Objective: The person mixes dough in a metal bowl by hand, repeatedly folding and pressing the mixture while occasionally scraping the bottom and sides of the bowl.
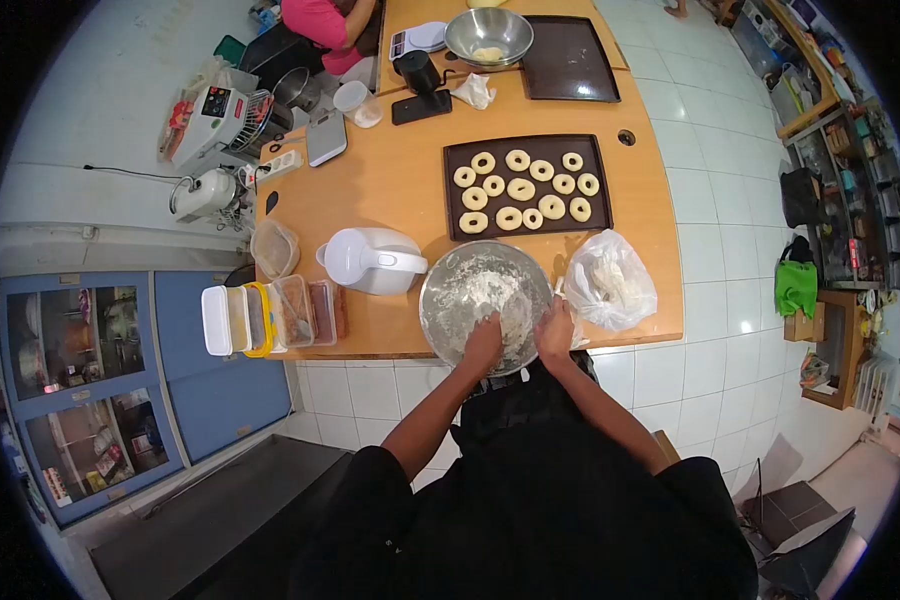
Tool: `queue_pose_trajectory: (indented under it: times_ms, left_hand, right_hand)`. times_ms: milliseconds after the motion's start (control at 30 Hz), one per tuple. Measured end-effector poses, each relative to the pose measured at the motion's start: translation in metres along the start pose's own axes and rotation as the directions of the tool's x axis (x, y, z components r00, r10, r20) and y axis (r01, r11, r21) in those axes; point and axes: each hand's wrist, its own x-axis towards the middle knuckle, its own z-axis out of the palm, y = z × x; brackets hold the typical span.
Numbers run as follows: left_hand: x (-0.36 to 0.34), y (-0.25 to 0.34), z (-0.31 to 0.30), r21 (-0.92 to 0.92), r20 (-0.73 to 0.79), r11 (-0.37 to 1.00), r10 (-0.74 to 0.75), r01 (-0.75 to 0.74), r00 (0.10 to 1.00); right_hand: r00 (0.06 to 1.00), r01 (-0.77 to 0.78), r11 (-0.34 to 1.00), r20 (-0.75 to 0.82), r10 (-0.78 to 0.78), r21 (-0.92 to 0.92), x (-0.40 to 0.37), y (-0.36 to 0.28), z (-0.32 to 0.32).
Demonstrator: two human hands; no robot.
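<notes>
A wide metal mixing bowl (440, 270) sits at the table's front edge, with loose white flour (490, 288) spread over its bottom and sides. My left hand (484, 342) reaches down inside, its fingertips in the flour and partly hidden. At the bowl's right side, my right hand (556, 328) grips the rim. Just beyond that hand lies a clear plastic bag (612, 280) with something pale inside. Behind the bowl, a dark baking tray (580, 228) carries several ring-shaped pieces of dough (521, 189).
Left of the bowl stand a white pitcher (372, 260) and several plastic containers (228, 320). Farther back are a second metal bowl (489, 38), another dark tray (570, 60), a kitchen scale (326, 138) and a phone (421, 107). A person in pink (320, 22) is at the far left.
</notes>
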Motion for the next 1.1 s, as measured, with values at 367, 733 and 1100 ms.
queue_pose_trajectory:
  times_ms: [367, 733, 1100]
  left_hand:
    - [0.055, -0.021, -0.005, -0.180, -0.372, 0.952, 0.168, -0.248, 0.913]
    - [0.002, -0.005, -0.009, -0.114, -0.031, 0.968, 0.223, -0.225, 0.974]
    - [-0.011, -0.001, -0.027, 0.097, 0.064, 0.933, 0.341, -0.346, 0.938]
  right_hand:
    - [0.999, -0.028, 1.000, 0.036, 0.028, -0.013, 0.002, -0.001, -0.003]
    - [0.999, -0.031, 0.998, -0.043, 0.033, 0.047, 0.001, -0.004, 0.002]
    - [0.999, -0.028, 0.999, -0.026, 0.028, 0.016, 0.003, 0.005, 0.007]
